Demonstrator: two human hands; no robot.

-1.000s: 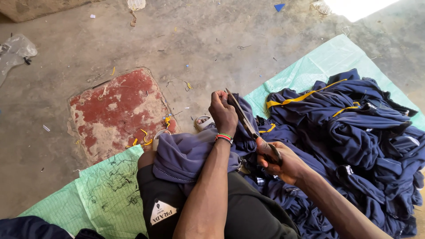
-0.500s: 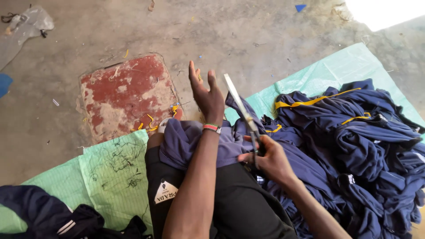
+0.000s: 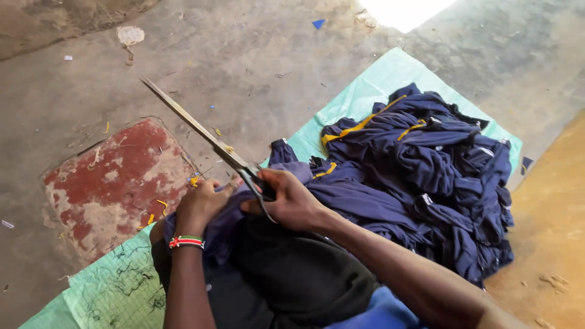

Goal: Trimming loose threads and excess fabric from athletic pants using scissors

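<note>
While the right hand (image 3: 292,204) grips long scissors (image 3: 207,137), blades shut and pointing away, the left hand (image 3: 201,207) pinches a navy garment (image 3: 225,225) on the lap; judging by the heap of garments (image 3: 426,176) alongside, much work likely remains.

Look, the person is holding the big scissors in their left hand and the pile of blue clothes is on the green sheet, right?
Not quite. In the head view the scissors are in the right hand, not the left. The left hand, with the beaded wristband, grips the blue cloth on the lap. The pile of blue clothes does lie on the green sheet.
</note>
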